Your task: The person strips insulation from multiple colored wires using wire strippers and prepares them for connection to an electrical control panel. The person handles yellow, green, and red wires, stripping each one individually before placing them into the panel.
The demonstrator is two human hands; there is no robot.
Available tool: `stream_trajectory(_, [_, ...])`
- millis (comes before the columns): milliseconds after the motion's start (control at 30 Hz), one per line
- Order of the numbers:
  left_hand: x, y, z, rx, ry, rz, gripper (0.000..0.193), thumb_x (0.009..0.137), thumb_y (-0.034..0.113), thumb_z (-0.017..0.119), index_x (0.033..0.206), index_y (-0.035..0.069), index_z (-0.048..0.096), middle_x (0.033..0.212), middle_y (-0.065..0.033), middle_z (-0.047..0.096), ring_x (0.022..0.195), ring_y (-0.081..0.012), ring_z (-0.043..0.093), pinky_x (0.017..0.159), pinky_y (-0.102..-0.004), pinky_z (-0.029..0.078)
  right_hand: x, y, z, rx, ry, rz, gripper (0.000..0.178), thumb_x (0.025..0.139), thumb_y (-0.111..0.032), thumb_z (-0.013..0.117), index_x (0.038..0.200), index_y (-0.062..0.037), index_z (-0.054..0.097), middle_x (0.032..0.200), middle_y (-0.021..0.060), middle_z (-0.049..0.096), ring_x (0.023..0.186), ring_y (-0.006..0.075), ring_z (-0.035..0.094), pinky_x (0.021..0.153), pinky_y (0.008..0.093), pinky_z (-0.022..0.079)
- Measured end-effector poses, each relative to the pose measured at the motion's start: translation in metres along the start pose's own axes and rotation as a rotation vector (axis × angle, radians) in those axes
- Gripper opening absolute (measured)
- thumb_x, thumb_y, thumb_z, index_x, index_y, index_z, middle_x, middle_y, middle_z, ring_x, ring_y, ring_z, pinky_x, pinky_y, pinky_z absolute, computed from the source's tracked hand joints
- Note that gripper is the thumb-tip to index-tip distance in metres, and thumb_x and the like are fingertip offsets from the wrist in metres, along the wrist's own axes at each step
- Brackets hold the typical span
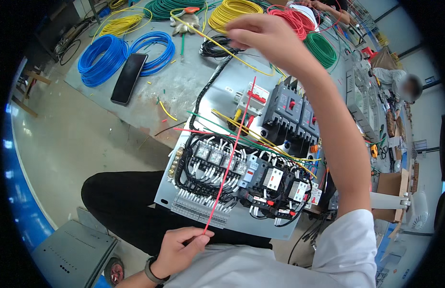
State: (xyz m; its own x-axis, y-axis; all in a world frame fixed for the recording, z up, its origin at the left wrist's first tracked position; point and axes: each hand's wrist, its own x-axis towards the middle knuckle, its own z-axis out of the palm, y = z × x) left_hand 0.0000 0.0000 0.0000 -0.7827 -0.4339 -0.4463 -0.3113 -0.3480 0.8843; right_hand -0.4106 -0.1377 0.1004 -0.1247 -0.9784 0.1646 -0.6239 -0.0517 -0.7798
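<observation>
My left hand (181, 247) pinches the lower end of a thin red wire (228, 168). The wire rises slantwise across a metal mounting panel (167, 192) densely fitted with relays, contactors and bundled wiring. Stretched forward above the far part of the panel, my right hand (261, 38) has its fingers partly bent and apart, with nothing visible in them. It is nearest to a coil of black cable (217, 46) and a yellow wire (232, 53). Loose green and yellow wires (265, 139) lie across the panel, next to dark circuit breakers (285, 105).
On the grey table lie blue wire coils (102, 60), a black phone (129, 79), a glove (186, 23), and yellow (234, 12), red (297, 21) and green (321, 50) coils. Another person's hands (323, 6) are at the far edge. A grey metal box (71, 254) stands lower left.
</observation>
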Motion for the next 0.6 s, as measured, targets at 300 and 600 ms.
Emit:
stream_trajectory(300, [0.018,0.017,0.014,0.094,0.046,-0.002,0.018,0.098,0.013,0.067,0.106,-0.002,0.075,0.078,-0.0036,0.07,0.067,-0.0071,0.063,0.061,-0.0225,0.05,-0.156,0.032,-0.053,0.097,0.176,0.284,0.031,0.098,-0.017,0.065,0.122,0.0028,0.066,0.103,0.0069,0.073,0.094,0.0114,0.067,0.086,0.027,0.054])
stream_trajectory(600, [0.022,0.013,0.022,0.086,0.126,-0.012,0.023,0.099,0.021,0.069,0.105,0.0,0.075,0.074,-0.0019,0.069,0.063,-0.0046,0.059,0.054,-0.0184,0.043,-0.213,0.028,-0.029,-0.011,0.061,0.44,0.025,0.093,-0.015,0.069,0.11,0.0027,0.07,0.097,0.012,0.072,0.087,0.0174,0.068,0.079,0.0309,0.053])
